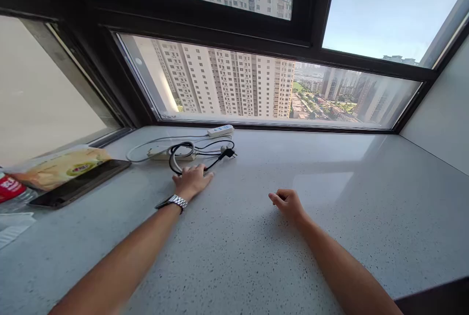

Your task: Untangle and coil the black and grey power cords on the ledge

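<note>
Left hand (192, 179) flat, fingers spread on the looped black cable (190, 156) near the white power strip (220, 131) by the window. Right hand (287, 202) loosely curled, empty, on the bare surface (330, 198). Risk: tangled loops dragging the strip along.

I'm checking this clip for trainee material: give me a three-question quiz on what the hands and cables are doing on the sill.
1. True or false: the left hand rests on the black cable.
2. What does the right hand hold?
A) the white power strip
B) nothing
C) the dark tablet
3. Fill in: the watch sits on the ___ wrist.

Key:
1. True: its fingers lie at the cable's near loop.
2. B: it lies loosely curled on the bare stone sill.
3. left
</note>
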Action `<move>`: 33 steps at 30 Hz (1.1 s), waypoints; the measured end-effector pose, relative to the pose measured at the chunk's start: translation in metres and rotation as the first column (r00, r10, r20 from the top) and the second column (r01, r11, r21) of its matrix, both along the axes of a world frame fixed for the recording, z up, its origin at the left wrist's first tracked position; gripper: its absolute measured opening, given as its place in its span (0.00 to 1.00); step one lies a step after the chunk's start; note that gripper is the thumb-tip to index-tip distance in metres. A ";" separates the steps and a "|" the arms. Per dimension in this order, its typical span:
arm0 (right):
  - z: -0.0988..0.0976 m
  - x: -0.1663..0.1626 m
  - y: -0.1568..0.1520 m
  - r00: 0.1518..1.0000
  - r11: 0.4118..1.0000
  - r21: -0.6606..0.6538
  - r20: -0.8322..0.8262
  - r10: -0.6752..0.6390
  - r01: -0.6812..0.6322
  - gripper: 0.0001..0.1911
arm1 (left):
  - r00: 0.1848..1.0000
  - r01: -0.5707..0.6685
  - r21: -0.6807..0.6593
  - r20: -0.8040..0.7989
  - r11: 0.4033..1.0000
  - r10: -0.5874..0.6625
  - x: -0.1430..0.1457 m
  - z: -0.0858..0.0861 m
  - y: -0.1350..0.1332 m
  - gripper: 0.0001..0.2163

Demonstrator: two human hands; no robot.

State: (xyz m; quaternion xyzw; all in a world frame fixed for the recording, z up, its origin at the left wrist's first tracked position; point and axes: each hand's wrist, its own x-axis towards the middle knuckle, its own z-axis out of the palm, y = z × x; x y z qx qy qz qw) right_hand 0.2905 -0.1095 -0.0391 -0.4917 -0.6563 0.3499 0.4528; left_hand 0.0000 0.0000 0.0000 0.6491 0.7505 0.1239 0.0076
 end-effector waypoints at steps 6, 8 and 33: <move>0.001 0.001 0.001 0.998 1.000 -0.012 -0.052 0.025 -0.025 0.26 | 0.895 -0.127 0.134 0.444 0.983 0.055 0.067 0.003 -0.040 0.17; 0.002 0.000 0.001 0.991 0.996 -0.039 -0.112 0.071 -0.076 0.26 | 0.855 -0.059 0.247 0.513 0.967 -0.079 0.093 -0.001 -0.063 0.17; 0.039 0.080 -0.016 0.926 0.793 -0.518 -0.006 -0.377 0.320 0.26 | 0.637 0.194 0.170 0.727 0.966 -0.256 0.102 -0.019 -0.088 0.26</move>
